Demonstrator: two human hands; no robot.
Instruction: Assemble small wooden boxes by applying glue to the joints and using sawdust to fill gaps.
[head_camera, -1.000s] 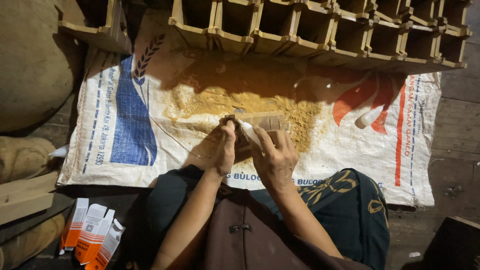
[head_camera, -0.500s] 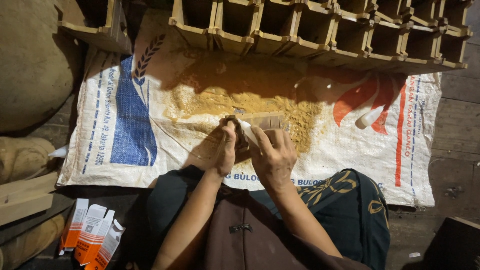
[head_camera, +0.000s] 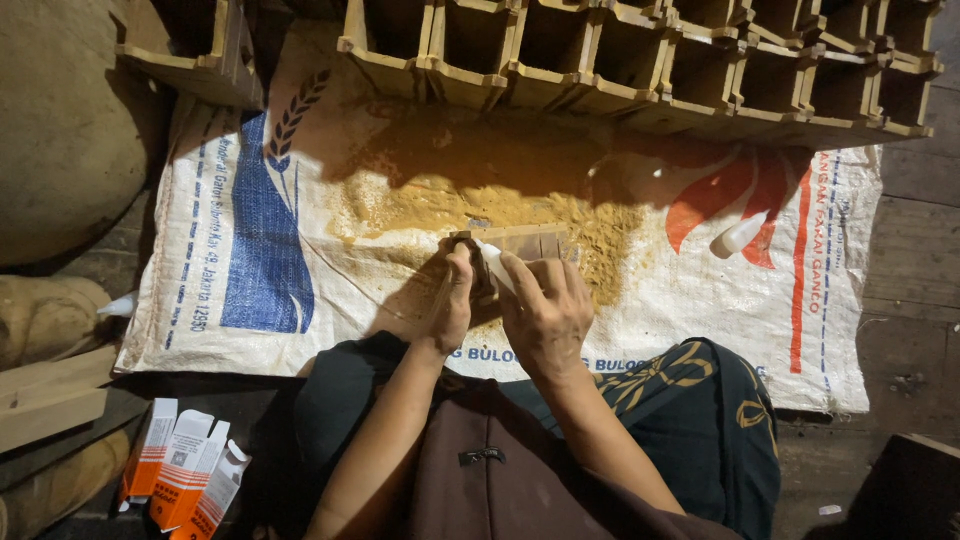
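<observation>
While seated over a printed woven sack (head_camera: 300, 250) spread on a plank floor (head_camera: 915, 260), a person works a small wooden piece (head_camera: 520, 243) with both hands at the middle of the view. Left hand (head_camera: 452, 305) has its grip clamped on the piece's near-left end, fingers curled around it. Right hand (head_camera: 545, 310) presses a small white tube (head_camera: 494, 266) against the wood, its grip closed on the tube. Wooden piece rests on the sack, at the near edge of a spread of tan sawdust (head_camera: 480, 205). Beyond it, a row of open wooden boxes (head_camera: 640, 60) lines the sack's far edge. A second white tube (head_camera: 737, 236) lies well apart to the right. Orange-and-white cartons (head_camera: 185, 475) lie near the person's left knee.
</observation>
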